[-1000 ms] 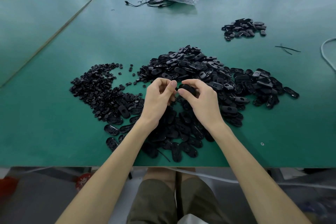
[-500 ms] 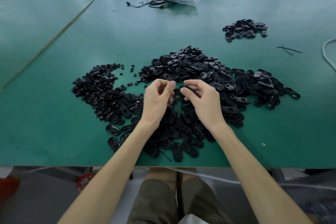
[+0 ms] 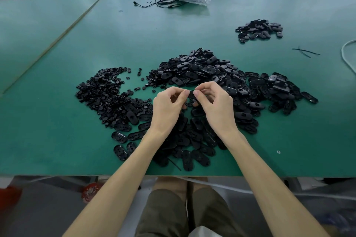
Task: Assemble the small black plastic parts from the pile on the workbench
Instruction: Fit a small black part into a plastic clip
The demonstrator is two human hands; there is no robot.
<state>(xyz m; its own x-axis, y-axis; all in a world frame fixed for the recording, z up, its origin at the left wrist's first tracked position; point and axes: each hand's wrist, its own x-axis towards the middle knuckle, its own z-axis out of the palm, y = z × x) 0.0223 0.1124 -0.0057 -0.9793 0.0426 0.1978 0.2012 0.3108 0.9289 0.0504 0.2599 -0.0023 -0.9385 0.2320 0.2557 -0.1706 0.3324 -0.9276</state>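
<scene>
**Both hands pinch one black part over the pile**

Left side of the workbench (image 3: 48, 140): flat heap of small round pieces (image 3: 104, 92). Left hand (image 3: 167, 109) has its fingers curled, thumb and forefinger pinching the left end of a black part (image 3: 190, 94). Right hand (image 3: 217, 107) pinches the other end the same way. The part is held off the table, above the near oval shells (image 3: 192, 136). Behind and to the right is the main mound of ovals (image 3: 212, 69). Far right, well apart, sits a smaller batch (image 3: 259, 29).
</scene>
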